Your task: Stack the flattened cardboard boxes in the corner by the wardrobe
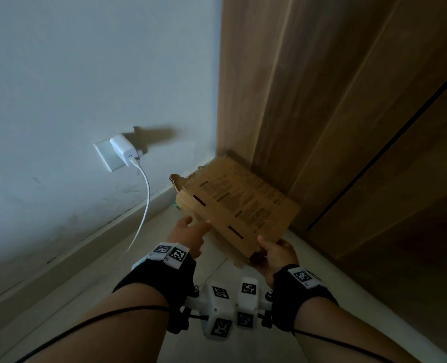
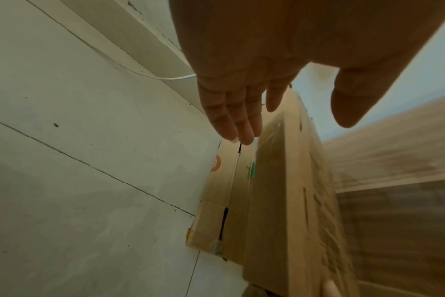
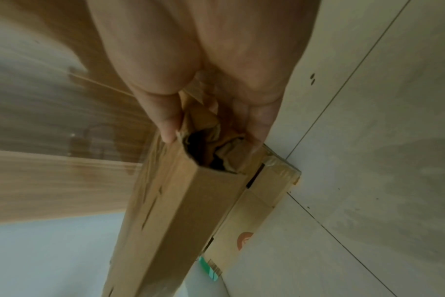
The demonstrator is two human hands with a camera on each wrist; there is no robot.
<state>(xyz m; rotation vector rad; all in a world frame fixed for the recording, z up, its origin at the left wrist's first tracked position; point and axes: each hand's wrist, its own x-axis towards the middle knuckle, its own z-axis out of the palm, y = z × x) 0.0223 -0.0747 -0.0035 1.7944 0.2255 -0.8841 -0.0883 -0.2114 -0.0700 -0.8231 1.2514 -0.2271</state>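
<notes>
Placing step: right hand [image 1: 276,254] pinches the top box [image 1: 239,203] at its near corner, left hand [image 1: 191,231] flat-fingered beside it; next, lower it squarely onto the floor box [image 3: 264,193].

Dim room; light's coming from the left, charger [image 1: 122,150] throwing a long shadow rightward on the wall [image 1: 73,74]. Wrist views smearing w/ blur; edges bending.

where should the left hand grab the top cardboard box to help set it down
Take the top cardboard box on its free near-left edge, coming from the wall side, thumb over and fingers under. The right hand already pinches the near-right corner, and the wardrobe blocks the far side.
</notes>
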